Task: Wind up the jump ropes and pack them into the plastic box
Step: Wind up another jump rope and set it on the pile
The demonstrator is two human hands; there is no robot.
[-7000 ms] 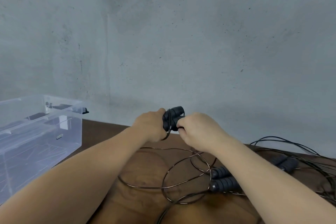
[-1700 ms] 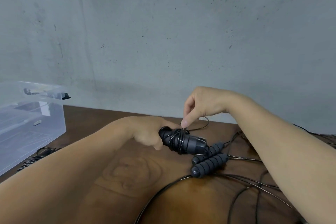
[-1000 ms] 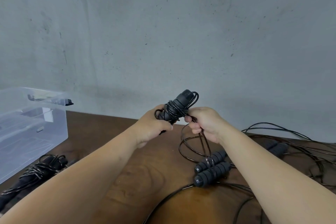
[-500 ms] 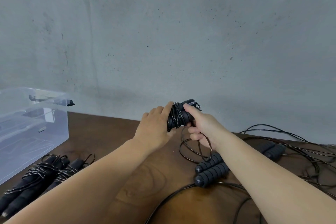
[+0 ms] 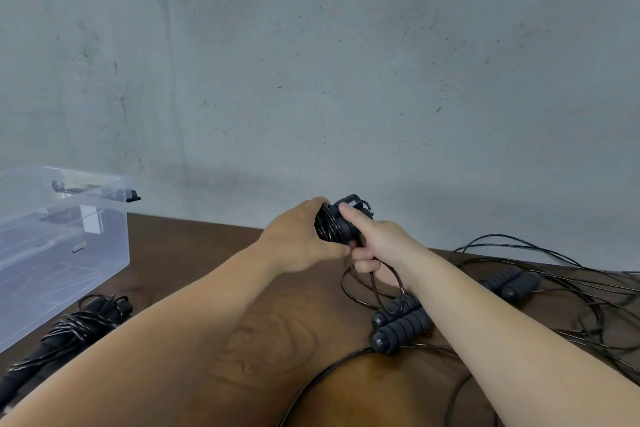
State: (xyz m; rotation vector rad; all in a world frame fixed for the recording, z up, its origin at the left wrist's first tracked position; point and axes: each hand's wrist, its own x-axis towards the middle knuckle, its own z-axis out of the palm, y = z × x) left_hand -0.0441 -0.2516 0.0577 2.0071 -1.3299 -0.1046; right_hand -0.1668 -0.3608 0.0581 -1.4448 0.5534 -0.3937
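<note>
Both my hands now clamp the wound jump rope (image 5: 334, 227) above the worktop (image 5: 194, 253): left hand (image 5: 301, 241) regripped, right hand (image 5: 372, 239) holding the tail loop. Nearly ready for the plastic box (image 5: 62, 246).

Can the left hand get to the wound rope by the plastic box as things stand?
Probably not yet: the left hand grips the rope bundle together with the right hand. Once freed, the path to the wound rope beside the plastic box looks open.
</note>
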